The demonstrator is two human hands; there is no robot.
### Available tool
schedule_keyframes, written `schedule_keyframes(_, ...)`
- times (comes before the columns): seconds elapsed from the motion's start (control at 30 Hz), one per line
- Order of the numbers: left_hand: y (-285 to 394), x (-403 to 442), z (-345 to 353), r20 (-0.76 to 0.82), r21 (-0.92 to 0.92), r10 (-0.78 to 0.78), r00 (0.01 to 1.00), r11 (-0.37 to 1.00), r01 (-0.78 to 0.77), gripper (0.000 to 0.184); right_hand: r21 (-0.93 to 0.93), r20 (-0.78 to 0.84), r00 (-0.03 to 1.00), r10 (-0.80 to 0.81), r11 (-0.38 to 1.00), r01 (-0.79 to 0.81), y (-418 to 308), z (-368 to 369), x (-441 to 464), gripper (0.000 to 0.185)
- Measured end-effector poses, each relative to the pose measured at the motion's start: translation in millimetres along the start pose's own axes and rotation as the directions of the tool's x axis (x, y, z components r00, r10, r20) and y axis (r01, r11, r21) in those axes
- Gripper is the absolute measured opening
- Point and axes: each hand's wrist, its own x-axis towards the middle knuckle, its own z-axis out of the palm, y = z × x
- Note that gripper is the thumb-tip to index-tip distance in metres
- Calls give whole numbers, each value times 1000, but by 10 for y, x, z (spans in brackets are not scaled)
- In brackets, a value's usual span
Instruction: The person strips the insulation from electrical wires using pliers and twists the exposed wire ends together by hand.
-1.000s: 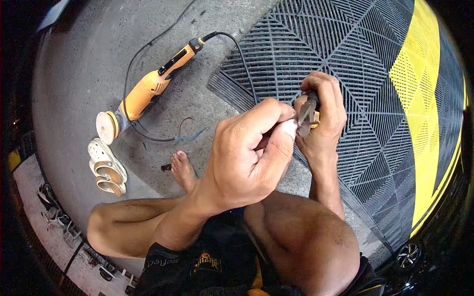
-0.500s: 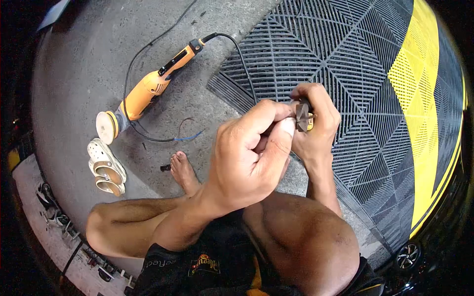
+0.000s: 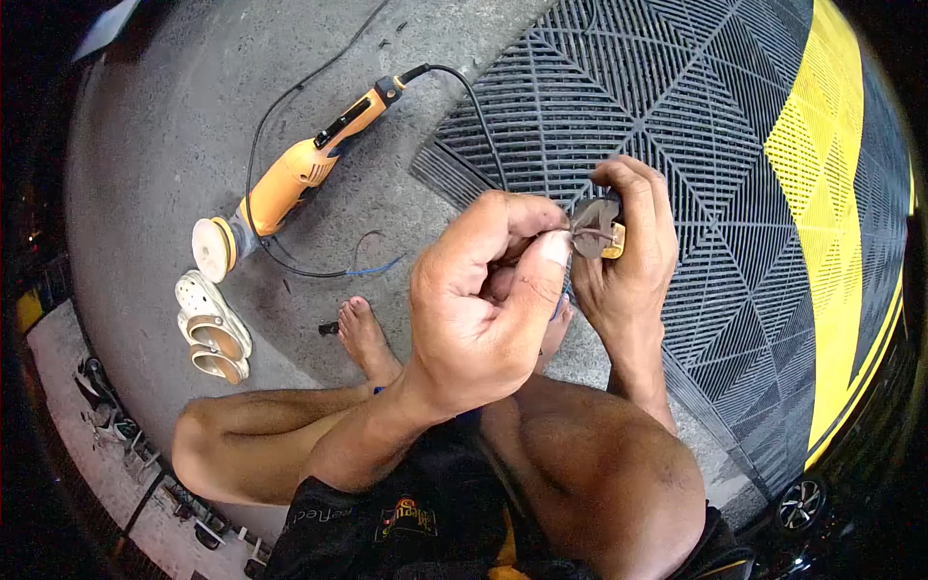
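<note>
My left hand (image 3: 483,300) is closed in a pinch, thumb against forefinger, on a thin brown wire (image 3: 594,233). From those fingertips the wire runs across the grey metal head of a tool that looks like pliers (image 3: 592,215). Wrapped around that tool is my right hand (image 3: 633,232). A yellow, shiny part (image 3: 616,242) shows beside the grey head; I cannot tell what it belongs to. Most of the tool is hidden in the right palm. A bit of blue, perhaps another wire, shows below my left hand.
An orange polisher (image 3: 300,174) with a white pad lies on the concrete floor. A black cord (image 3: 256,155) ends in bare-ended blue and brown wires (image 3: 372,266). Cream clogs (image 3: 213,329) sit at the left. Black and yellow grid mats (image 3: 677,145) cover the right; a car wheel (image 3: 800,503) shows lower right.
My right hand has shifted slightly right and turned, showing more of the grey tool head and yellow part. The brown wire across it is now visible. My left hand keeps its pinch.
</note>
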Motion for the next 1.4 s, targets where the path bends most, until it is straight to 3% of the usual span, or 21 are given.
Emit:
schedule_keyframes(0.37, -51, -13, 6, 3, 43, 115, 993, 992, -115, 7, -123, -20, 999, -27, 992, 24, 7, -21, 24, 26)
schedule_keyframes(0.6, -80, -23, 19, -8, 90, 139, 990, 986, -138, 8, 19, 27, 999, 21, 1000, -22, 67, 46, 8, 35)
schedule_keyframes(0.73, -46, -32, 35, -25, -20, 29, 999, 999, -30, 6, 96, 33, 999, -9, 995, 6, 39, 52, 43, 51)
schedule_keyframes(0.8, -45, -32, 32, -32, -35, 22, 999, 999, -23, 6, 93, 31, 999, -11, 996, 8, 31, 44, 41, 50)
schedule_keyframes(1.07, -95, -38, 3, 15, 28, 182, 983, 983, -183, 10, 129, 16, 1000, 7, 992, -9, 11, 10, 19, 46)
schedule_keyframes(1.2, -107, -48, 25, -9, 25, 199, 980, 980, -199, 12, 93, 22, 1000, 21, 995, -23, -18, -36, 31, 42)
schedule_keyframes(1.4, -117, -25, 2, 3, 158, 353, 936, 924, -349, 16, 9, 6, 1000, -3, 1000, 3, -20, -97, 42, 35)
